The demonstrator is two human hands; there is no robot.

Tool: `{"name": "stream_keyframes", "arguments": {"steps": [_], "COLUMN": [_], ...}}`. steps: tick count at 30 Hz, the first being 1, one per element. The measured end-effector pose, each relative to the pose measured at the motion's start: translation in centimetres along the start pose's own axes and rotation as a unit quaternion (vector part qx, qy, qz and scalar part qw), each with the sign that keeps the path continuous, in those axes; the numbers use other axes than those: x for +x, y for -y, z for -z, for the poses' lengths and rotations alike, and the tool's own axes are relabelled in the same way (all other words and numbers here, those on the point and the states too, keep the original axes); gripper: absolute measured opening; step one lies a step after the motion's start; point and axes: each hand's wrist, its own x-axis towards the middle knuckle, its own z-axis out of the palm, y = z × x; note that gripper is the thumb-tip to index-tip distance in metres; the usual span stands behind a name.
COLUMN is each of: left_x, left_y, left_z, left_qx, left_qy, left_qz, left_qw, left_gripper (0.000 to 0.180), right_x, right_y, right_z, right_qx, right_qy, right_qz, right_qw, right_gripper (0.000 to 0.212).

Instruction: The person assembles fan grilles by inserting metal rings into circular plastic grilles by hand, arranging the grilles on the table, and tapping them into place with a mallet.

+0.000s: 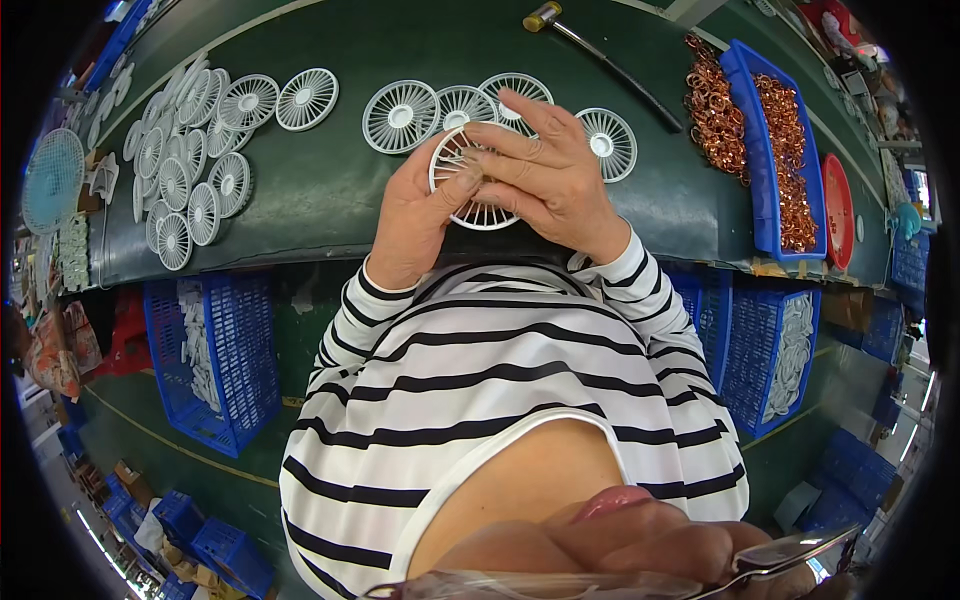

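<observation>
Close in front of my body, a white spoked wheel (485,216) is held tilted up above the table's near edge. My left hand (410,218) is closed on its left side, with the thumb laid across the front toward the hub. My right hand (560,178) covers the upper right of the same wheel. Its fingers bend over the face toward the middle, and the index finger lifts away. The hub is hidden behind the fingers, so I cannot tell whether anything small is held there. Just beyond lie several similar wheels (401,115), with another wheel (606,145) right of my right hand.
A heap of white wheels (175,185) covers the table's left. A mallet (600,62) lies at the far right. Beside it are loose copper-coloured rings (712,110), a blue bin (760,190) of them and a red tray (838,212). Blue crates (245,350) stand below the table.
</observation>
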Motion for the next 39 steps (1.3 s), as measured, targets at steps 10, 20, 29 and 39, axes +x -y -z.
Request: {"name": "stream_keyframes", "arguments": {"steps": [10,20,29,39], "left_x": [0.0,-0.1,-0.3,0.0], "left_y": [0.7,1.0,2.2,2.0], "left_z": [0.4,0.0,-0.1,1.7], "left_qx": [0.016,0.010,0.228,0.465], "left_qy": [0.017,0.005,0.006,-0.137], "left_qz": [-0.016,-0.001,-0.180,-0.371], "left_qw": [1.000,1.000,0.957,0.792], "left_gripper": [0.045,0.038,0.040,0.035], "right_x": [-1.5,-1.9,-3.0,-3.1], "right_y": [0.2,0.8,0.5,-3.8], "right_z": [-1.5,-1.7,-1.5,2.7], "right_qx": [0.035,0.092,0.490,0.119], "right_qy": [-0.057,-0.065,-0.034,-0.042], "right_qz": [-0.025,-0.110,-0.347,-0.328], "right_qw": [0.997,0.987,0.799,0.936], "right_gripper": [0.025,0.022,0.043,0.032]}}
